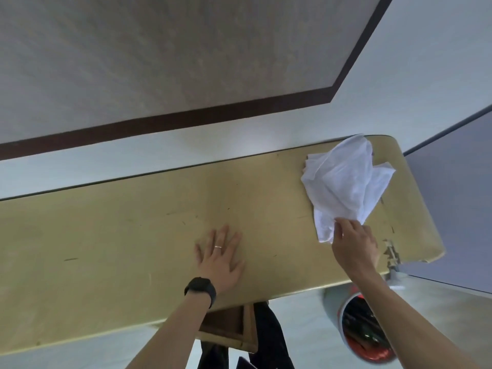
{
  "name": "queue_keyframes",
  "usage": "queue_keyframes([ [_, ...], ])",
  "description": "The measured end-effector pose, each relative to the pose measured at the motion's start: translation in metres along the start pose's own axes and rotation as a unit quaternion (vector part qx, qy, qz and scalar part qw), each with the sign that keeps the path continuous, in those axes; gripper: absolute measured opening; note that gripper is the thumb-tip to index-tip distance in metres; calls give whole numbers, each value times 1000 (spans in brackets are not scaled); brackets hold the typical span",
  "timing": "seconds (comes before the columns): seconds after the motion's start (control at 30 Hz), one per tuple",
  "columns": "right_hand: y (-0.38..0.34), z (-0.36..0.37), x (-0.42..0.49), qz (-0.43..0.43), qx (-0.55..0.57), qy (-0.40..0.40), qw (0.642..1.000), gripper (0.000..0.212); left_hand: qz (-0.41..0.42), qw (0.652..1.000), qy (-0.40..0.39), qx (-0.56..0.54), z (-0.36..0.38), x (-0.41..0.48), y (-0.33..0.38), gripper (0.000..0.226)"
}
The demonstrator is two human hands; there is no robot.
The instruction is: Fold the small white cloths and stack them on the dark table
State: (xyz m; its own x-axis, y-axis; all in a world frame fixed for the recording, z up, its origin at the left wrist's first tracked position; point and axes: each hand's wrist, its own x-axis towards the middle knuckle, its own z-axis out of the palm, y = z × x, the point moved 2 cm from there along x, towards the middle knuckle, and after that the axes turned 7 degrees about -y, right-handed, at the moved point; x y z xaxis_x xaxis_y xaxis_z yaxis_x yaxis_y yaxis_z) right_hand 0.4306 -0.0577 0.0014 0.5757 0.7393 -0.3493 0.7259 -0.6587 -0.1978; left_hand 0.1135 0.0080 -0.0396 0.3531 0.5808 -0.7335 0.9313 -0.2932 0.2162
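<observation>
A crumpled pile of small white cloths (346,185) lies at the right end of a long yellowish wooden table (133,230). My right hand (354,246) pinches the near edge of the pile between thumb and fingers. My left hand (222,258) rests flat on the bare tabletop near the middle, fingers spread, a ring on one finger and a black watch on the wrist. No dark table is in view.
The table's right end is rounded and chipped (391,254) near my right hand. Below its near edge stand a wooden stool (229,328) and a red-rimmed bin (364,328). A pale floor with a dark stripe (186,118) lies beyond the table.
</observation>
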Motion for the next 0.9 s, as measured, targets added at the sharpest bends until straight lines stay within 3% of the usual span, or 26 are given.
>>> queue_keyframes([
  [0.13,-23,-50,-16,-101,-3,117,988,25,3,998,-2,-70,-42,-13,20,74],
  [0.27,-65,-109,-51,-266,24,192,944,26,134,968,167,-131,-111,-52,69,74],
  [0.33,-90,-134,-76,-319,27,189,928,23,208,936,246,-144,-145,-79,90,76],
  [0.4,-111,-151,-101,-343,24,164,925,22,256,916,273,-144,-168,-102,98,73],
  [0.47,-127,-161,-123,-349,43,139,926,18,284,907,277,-138,-181,-120,91,52],
  [0.57,-148,-162,-151,-343,87,123,927,16,268,910,288,-132,-182,-148,54,25],
  [0.73,-174,-135,-189,-335,142,103,926,15,228,921,289,-124,-156,-190,-42,28],
  [0.9,-190,-94,-212,-344,111,91,928,15,179,935,301,-61,-143,-220,-131,29],
])
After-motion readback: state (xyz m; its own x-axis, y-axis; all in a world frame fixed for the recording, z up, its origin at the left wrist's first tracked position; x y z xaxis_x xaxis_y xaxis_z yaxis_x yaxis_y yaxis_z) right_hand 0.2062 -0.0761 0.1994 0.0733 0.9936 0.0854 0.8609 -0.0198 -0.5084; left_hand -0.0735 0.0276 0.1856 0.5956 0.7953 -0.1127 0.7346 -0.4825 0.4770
